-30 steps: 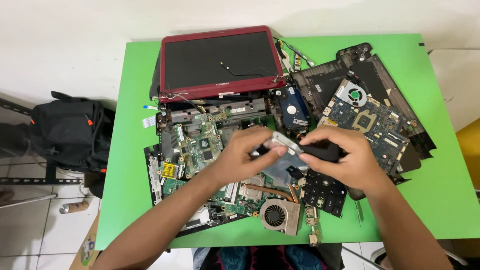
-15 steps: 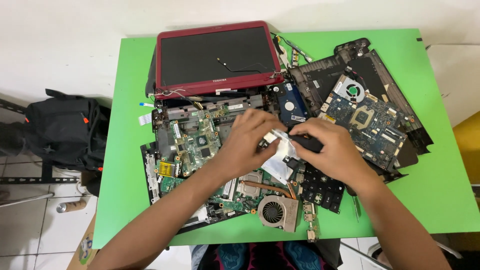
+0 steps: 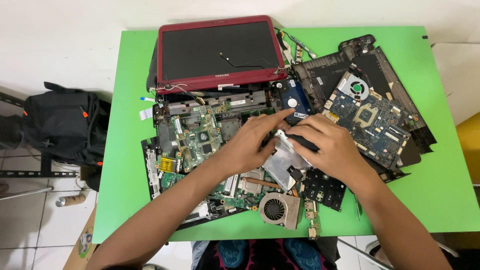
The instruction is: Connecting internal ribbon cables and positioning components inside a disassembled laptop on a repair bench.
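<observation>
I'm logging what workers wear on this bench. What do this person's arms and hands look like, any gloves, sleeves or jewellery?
Both forearms are bare up to the frame edge, with no sleeves in view. The left hand and right hand wear no gloves, and no rings, watch or wristband show on either.

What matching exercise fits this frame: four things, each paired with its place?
1. red lid
2. blue board
3. round fan
4. black bag

A. near table edge, below the hands
B. floor, left of table
C. table's far edge
D. right of the hands

Pairs: 1-C, 2-D, 3-A, 4-B
</observation>
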